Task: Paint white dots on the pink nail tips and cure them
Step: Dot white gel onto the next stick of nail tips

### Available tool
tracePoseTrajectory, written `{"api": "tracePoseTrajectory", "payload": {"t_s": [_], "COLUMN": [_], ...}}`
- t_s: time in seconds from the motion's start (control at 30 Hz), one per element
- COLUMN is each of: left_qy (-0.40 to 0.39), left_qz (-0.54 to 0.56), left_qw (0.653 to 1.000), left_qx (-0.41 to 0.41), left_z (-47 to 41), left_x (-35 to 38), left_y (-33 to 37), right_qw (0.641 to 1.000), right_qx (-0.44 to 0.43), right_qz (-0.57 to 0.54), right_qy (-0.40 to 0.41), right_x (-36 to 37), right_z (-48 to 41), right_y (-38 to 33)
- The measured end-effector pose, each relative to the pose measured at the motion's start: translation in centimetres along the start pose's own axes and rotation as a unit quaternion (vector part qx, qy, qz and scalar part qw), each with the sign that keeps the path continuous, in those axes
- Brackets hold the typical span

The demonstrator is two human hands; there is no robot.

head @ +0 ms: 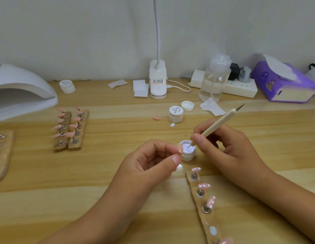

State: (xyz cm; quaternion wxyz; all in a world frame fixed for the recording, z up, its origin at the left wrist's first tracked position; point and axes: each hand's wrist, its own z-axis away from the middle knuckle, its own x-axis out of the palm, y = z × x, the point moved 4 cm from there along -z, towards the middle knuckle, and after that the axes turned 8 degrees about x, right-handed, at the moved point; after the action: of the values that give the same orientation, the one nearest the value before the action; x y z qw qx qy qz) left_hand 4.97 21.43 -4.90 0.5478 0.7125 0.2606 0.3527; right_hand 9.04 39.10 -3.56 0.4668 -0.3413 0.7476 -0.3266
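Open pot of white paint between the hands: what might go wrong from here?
The dotting tool is dipped in the pot; too much paint could blob on the pink tip the left hand pinches. The right hand sits near the dotted tips on the strip and could smudge them.

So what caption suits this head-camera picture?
The right hand dips a dotting pen into an open pot of white gel while the left hand pinches a pink nail tip.

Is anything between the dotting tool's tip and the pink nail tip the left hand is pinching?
Nothing visible. The dotting tool in the right hand has its tip in the open white gel pot; the pink nail tip pinched by the left hand is at that pot's left rim, no object between.
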Motion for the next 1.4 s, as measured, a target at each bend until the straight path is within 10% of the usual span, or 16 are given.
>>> {"api": "tracePoseTrajectory", "payload": {"t_s": [0.57,1.03,1.4], "left_qy": [-0.01,-0.026,-0.04], "left_qz": [-0.02,-0.015,-0.027], "left_qw": [1.0,0.999,0.998], "left_qx": [0.02,0.03,0.031], "left_z": [-0.2,-0.2,-0.1], "left_x": [-0.4,0.0,0.2], "left_y": [-0.4,-0.2,0.0], "right_qw": [1.0,0.912,0.894], "right_qx": [0.017,0.137,0.138], "right_qz": [-0.013,-0.38,-0.426], "right_qy": [-0.005,0.067,-0.018], "right_x": [0.1,-0.8,0.9], "right_z": [0.0,0.0,1.0], "right_y": [-0.1,-0.1,-1.0]}}
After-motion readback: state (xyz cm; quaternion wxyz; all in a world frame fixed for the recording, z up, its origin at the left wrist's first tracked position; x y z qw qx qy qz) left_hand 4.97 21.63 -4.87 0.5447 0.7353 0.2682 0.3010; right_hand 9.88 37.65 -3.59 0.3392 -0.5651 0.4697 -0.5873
